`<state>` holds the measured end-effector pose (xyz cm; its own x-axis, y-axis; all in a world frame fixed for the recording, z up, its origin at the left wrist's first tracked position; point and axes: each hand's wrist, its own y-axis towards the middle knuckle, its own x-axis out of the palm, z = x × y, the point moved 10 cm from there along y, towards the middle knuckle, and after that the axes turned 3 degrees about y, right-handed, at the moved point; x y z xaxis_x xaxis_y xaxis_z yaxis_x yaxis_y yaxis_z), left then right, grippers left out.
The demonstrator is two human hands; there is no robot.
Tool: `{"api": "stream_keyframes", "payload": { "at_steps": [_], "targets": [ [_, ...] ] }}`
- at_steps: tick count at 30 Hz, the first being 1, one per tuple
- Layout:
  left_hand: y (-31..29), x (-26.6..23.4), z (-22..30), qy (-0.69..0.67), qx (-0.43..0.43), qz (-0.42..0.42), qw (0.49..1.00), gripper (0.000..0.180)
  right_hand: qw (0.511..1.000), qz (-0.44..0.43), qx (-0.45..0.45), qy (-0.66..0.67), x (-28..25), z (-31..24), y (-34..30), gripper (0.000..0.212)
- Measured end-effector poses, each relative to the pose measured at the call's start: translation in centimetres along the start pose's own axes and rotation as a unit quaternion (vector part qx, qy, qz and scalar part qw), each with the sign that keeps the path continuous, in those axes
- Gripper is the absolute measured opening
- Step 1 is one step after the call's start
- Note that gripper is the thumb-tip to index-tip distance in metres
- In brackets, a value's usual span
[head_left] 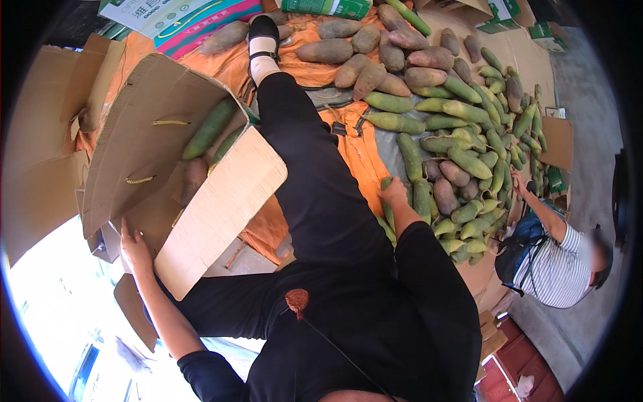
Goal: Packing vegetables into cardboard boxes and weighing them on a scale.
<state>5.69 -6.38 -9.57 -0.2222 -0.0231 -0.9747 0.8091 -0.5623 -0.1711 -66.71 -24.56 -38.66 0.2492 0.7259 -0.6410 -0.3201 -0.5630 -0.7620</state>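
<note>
My left hand (134,244) rests on the inside edge of an open brown cardboard box (144,134), fingers spread against the cardboard. The box holds a few long green gourds (209,128). My right hand (393,192) reaches down to the heap of green and brownish gourds (462,161) on the orange sheet and closes around the top of one green gourd (387,204). My leg in black trousers (315,181) stretches out between the box and the heap.
Larger brown gourds (365,57) lie at the far end of the orange sheet (362,164). Flat cardboard (40,120) lies to the left. Another person in a striped shirt (559,264) crouches at the right, a hand on the heap. Printed cartons (181,17) stand at the top.
</note>
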Motion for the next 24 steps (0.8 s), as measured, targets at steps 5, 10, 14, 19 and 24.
{"api": "stream_keyframes", "payload": {
  "at_steps": [5, 10, 14, 19, 24],
  "targets": [
    [0.1, 0.1, 0.9, -0.03, 0.033, 0.023, 0.999, 0.054, 0.999, 0.023, 0.015, -0.037, -0.4, -0.5, -0.7, 0.068],
    [0.2, 0.4, 1.0, -0.059, 0.034, 0.017, 0.998, 0.056, 0.995, 0.04, -0.066, 0.059, -0.8, -2.0, -0.8, 0.07],
    [-0.1, -0.1, 1.2, -0.061, 0.058, 0.031, 0.996, 0.055, 0.959, 0.109, -0.185, 0.184, -6.3, -6.1, -1.8, 0.067],
    [-0.5, -0.5, 1.8, -0.032, 0.057, 0.044, 0.997, 0.055, 0.824, 0.135, -0.396, 0.383, -16.8, -14.5, -5.8, 0.054],
    [-0.7, -0.6, 1.6, 0.02, 0.043, 0.026, 0.999, 0.054, 0.689, 0.134, -0.564, 0.434, -29.2, -25.1, -22.7, 0.056]
  ]
}}
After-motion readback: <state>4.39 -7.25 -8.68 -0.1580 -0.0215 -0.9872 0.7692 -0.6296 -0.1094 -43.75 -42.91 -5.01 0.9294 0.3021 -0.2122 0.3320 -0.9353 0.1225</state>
